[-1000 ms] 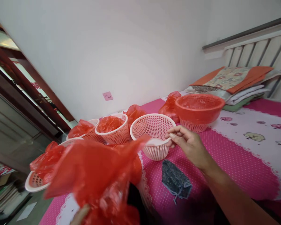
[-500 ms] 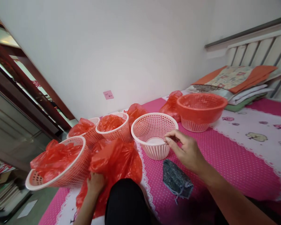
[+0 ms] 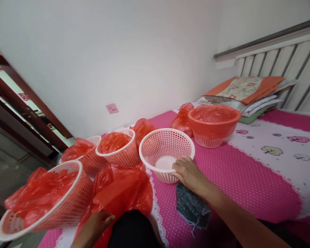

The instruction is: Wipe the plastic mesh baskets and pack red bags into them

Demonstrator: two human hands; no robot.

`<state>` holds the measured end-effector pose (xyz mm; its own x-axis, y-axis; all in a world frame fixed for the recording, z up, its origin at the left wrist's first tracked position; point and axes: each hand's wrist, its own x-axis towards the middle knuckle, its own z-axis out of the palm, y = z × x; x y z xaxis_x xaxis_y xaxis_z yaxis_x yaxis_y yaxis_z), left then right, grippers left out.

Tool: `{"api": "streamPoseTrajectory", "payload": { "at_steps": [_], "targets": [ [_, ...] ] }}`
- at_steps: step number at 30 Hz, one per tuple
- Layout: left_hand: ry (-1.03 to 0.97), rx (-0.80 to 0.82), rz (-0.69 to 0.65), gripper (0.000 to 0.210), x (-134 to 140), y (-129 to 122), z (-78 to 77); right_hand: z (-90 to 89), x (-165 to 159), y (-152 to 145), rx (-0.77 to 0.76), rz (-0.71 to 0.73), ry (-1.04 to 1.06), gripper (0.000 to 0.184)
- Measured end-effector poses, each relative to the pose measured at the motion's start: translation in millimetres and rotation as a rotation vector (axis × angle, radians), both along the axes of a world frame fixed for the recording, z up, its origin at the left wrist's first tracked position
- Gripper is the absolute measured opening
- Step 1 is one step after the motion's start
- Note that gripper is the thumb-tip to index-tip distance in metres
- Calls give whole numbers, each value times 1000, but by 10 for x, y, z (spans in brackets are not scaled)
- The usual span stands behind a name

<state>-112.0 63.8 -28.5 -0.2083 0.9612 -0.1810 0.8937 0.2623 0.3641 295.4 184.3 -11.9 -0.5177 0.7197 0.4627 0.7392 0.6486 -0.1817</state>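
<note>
A pale pink plastic basket point(image 3: 158, 171) with perforated sides stands upright before me, only its white bottom visible inside. My right hand point(image 3: 187, 172) is closed over its near right rim, fingers inside and thumb outside. At lower left, my left hand point(image 3: 96, 222) lies against a crumpled red plastic bag point(image 3: 124, 189), thumb apart from the index finger; the other fingers are mostly hidden. Under my right wrist sits a dark grey-green cloth bundle point(image 3: 192, 206) with loose threads. My black-clad knee point(image 3: 135, 229) covers part of the red bag.
Three baskets lined with red bags, a front one point(image 3: 80, 193), a rear one point(image 3: 90, 165) and a middle one point(image 3: 126, 155), stand left. Another basket point(image 3: 213, 141) with red plastic over its rim is right, before folded bedding point(image 3: 245, 89). A wall point(image 3: 144, 62) closes the back.
My right hand has come down from beside the basket onto its rim. My left hand has moved lower and the red bag has slumped. The view has shifted slightly right.
</note>
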Motion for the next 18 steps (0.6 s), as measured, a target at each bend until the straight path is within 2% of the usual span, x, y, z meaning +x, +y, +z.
{"api": "streamPoseTrajectory", "payload": {
  "at_steps": [1,3,5,8,11,13,16,18],
  "targets": [
    [-53,-55,-47,41,-41,5,118,21,12,-10,-9,-7,-13,10],
    [-98,18,-52,46,-26,71,388,59,33,-26,-34,-22,-21,9],
    [-73,236,-43,48,121,238,653,69,38,-27,-60,-24,-7,7],
    [-140,565,-16,47,496,702,937,2,8,1,-60,-8,10,14],
    [-162,722,-150,47,901,1357,1075,-118,-40,41,-4,3,7,21],
    [-104,758,-216,50,1144,1817,1128,-178,-62,60,14,16,6,21],
    [128,630,-271,72,1448,2430,1202,-201,-70,72,-7,28,-4,22],
    [173,573,-297,83,1598,2765,1249,-181,-68,69,-37,33,-15,24]
  ]
}}
